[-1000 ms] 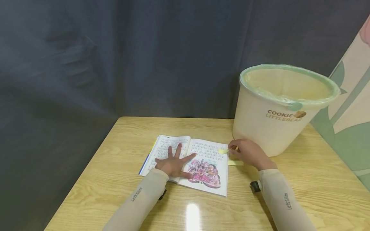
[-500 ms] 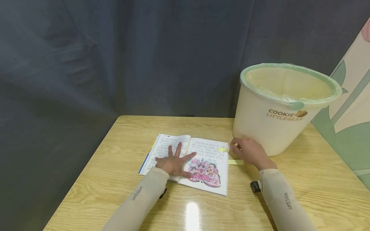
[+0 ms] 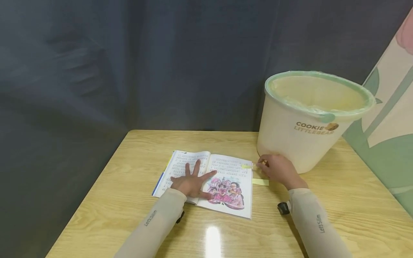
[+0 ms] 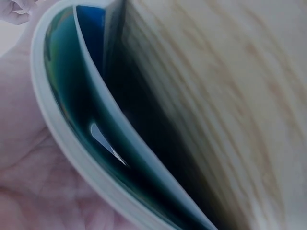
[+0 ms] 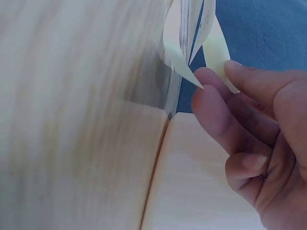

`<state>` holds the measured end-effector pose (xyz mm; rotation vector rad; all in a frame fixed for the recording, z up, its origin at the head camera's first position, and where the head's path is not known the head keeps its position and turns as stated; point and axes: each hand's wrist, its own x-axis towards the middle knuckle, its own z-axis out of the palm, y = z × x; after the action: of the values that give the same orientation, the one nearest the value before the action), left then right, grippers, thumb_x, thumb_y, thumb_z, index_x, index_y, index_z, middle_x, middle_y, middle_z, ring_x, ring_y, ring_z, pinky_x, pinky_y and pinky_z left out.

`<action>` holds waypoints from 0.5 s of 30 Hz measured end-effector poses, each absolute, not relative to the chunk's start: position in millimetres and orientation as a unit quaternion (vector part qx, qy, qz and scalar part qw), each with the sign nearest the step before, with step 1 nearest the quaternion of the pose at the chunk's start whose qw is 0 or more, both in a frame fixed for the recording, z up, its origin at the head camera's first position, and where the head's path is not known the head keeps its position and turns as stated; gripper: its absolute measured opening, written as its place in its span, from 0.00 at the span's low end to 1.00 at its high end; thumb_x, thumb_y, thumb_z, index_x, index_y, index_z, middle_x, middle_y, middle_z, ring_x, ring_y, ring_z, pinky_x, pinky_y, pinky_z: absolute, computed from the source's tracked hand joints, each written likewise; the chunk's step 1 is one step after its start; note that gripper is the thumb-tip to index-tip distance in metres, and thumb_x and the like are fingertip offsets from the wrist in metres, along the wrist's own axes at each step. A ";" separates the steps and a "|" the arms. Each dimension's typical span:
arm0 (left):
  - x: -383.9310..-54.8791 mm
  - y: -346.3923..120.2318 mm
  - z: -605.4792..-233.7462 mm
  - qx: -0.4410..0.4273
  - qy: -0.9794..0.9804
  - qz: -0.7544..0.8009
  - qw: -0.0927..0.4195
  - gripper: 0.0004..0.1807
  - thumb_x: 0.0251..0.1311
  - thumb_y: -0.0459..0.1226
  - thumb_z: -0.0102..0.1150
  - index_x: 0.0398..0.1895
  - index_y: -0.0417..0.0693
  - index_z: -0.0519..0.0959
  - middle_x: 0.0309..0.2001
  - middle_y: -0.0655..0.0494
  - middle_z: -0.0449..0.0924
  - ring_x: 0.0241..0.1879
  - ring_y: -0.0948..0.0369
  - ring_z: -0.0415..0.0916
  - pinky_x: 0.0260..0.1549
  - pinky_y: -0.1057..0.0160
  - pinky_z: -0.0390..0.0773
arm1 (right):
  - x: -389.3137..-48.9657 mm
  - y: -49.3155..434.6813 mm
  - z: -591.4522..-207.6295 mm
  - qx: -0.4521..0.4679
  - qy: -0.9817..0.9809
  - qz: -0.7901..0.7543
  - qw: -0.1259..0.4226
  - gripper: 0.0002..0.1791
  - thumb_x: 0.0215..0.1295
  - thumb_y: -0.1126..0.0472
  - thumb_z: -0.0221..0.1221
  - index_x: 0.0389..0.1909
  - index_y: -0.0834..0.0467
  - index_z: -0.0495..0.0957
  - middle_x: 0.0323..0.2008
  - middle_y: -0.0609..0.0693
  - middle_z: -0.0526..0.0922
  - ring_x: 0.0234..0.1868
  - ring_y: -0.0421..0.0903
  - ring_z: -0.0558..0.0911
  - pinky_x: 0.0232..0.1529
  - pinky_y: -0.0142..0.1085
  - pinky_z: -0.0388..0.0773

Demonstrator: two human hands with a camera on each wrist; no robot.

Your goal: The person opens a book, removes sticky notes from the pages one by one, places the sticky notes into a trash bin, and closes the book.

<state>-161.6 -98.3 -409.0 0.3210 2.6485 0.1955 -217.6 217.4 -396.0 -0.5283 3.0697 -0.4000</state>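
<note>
An open book with printed text and a pink illustration lies on the wooden table. My left hand rests across its middle with fingers spread, pressing the pages down. At the book's right edge, my right hand pinches the end of a pale yellow sticky note strip between thumb and fingers. Its other end lies on the right page. A second yellow strip sticks out from the book's edge just below; in the right wrist view a strip curves close to the fingertips. The left wrist view shows the book's curved page edges.
A large cream bin with a green rim and a clear liner stands behind my right hand, close to it. A dark curtain hangs behind the wooden table. A patterned wall panel is at the right.
My right hand has drawn slightly right, away from the book's edge, and the pinched strip looks narrower on the page. My left hand has kept its place. The head view has shifted a little.
</note>
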 end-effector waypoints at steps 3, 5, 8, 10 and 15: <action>-160.9 -101.4 -408.2 0.113 0.963 0.073 0.232 0.50 0.51 0.71 0.58 0.75 0.91 0.42 0.81 0.56 0.21 0.79 0.38 0.30 0.56 0.16 0.54 | -219.0 214.7 -396.4 -0.173 0.977 -0.123 -0.006 0.09 0.68 0.55 0.62 0.38 0.55 0.85 0.20 0.42 0.80 0.21 0.39 0.73 0.27 0.36 0.70; -161.2 -102.1 -407.7 0.112 0.963 0.074 0.233 0.50 0.51 0.71 0.58 0.75 0.91 0.42 0.81 0.56 0.21 0.79 0.38 0.30 0.55 0.15 0.54 | -219.7 214.2 -396.2 -0.174 0.977 -0.123 -0.014 0.08 0.68 0.55 0.62 0.37 0.55 0.85 0.21 0.43 0.81 0.22 0.40 0.73 0.28 0.36 0.71; -162.1 -101.8 -408.4 0.111 0.963 0.074 0.232 0.50 0.51 0.71 0.58 0.75 0.91 0.42 0.81 0.56 0.21 0.79 0.38 0.30 0.55 0.15 0.54 | -219.9 215.6 -396.2 -0.165 0.978 -0.127 -0.019 0.07 0.67 0.55 0.63 0.36 0.55 0.85 0.22 0.43 0.82 0.23 0.40 0.74 0.29 0.37 0.71; -162.5 -101.2 -409.1 0.112 0.963 0.074 0.233 0.50 0.51 0.71 0.58 0.75 0.91 0.42 0.81 0.56 0.21 0.79 0.38 0.30 0.55 0.15 0.54 | -218.9 217.6 -396.3 -0.154 0.979 -0.132 -0.016 0.08 0.68 0.55 0.62 0.36 0.56 0.85 0.21 0.43 0.82 0.21 0.39 0.74 0.28 0.37 0.71; -162.6 -99.5 -409.9 0.114 0.963 0.073 0.234 0.50 0.50 0.72 0.58 0.74 0.92 0.42 0.81 0.56 0.21 0.79 0.38 0.31 0.55 0.16 0.54 | -214.8 222.0 -394.5 -0.125 0.983 -0.138 -0.008 0.11 0.70 0.55 0.59 0.39 0.58 0.84 0.20 0.44 0.84 0.17 0.37 0.75 0.25 0.35 0.71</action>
<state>-162.6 -99.5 -409.9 0.3123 2.6433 0.1993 -214.8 222.0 -394.5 -0.3933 3.1021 -0.4345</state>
